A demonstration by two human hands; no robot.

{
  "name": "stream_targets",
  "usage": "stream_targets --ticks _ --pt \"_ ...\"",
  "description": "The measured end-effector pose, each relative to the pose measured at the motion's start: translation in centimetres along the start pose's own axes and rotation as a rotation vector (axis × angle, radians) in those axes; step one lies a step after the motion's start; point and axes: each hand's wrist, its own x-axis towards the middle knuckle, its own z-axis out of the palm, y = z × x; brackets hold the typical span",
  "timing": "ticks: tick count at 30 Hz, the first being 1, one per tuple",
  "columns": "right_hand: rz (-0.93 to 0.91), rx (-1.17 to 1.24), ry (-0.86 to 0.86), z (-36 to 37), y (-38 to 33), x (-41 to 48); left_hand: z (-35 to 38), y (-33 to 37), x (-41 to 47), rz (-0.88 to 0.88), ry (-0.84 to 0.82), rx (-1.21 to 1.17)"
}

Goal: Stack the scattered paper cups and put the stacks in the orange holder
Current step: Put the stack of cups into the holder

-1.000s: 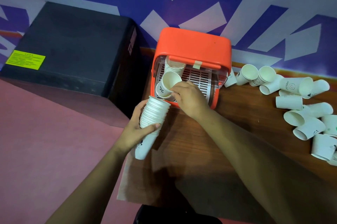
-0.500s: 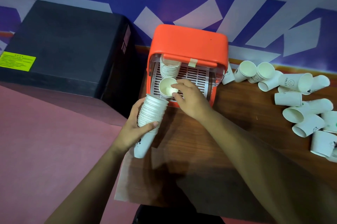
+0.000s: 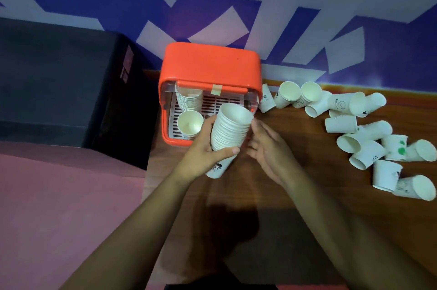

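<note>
From the head camera, the person's left hand (image 3: 205, 153) grips a tall stack of cups (image 3: 230, 132), fingers behind it and thumb curled across its front. The stack is tilted, its open mouth raised toward the front opening of the orange holder (image 3: 210, 65) and its base pointing back toward the person. The right hand (image 3: 268, 151) is just beside the stack on its right, fingers loosely extended and holding nothing; whether the fingertips touch the cups cannot be told. Inside the holder, on its slotted tray, a shorter stack (image 3: 189, 100) stands at the back left and a cup (image 3: 190, 122) stands mouth up in front of it. The scattered cups (image 3: 354, 124) lie mostly on their sides on the wooden table (image 3: 307, 207), well to the right of the holder. A black box (image 3: 59, 81) sits left of the holder.
</note>
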Motion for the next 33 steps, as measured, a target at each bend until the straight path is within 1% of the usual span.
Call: stream_targets --ticks 2,6,9,16,21,24,28,33 --pt "0.014 0.067 -0.008 -0.4 -0.2 0.1 0.4 -0.1 0.8 0.021 0.000 0.024" --pt "-0.040 0.121 -0.004 -0.7 0.1 0.5 1.0 -0.6 1.8 0.051 0.043 0.092" --pt "-0.061 0.168 -0.015 -0.5 0.2 1.0 1.4 -0.6 1.9 0.032 0.087 0.137" --pt "-0.174 0.170 -0.088 0.1 -0.5 1.3 1.3 -0.6 2.3 0.112 0.166 0.132" --pt "-0.075 -0.059 0.008 -0.3 0.5 2.6 1.2 -1.9 3.2 0.055 0.230 0.139" --pt "-0.005 -0.011 0.065 -0.3 1.5 3.8 1.6 -2.7 4.0 0.010 0.291 0.192" --pt "0.005 0.015 0.098 -0.5 1.9 5.2 2.1 -3.3 5.1 -0.021 0.324 0.243" --pt "0.017 -0.043 0.028 -1.9 2.1 5.9 2.1 -3.5 5.6 0.011 0.329 0.310"
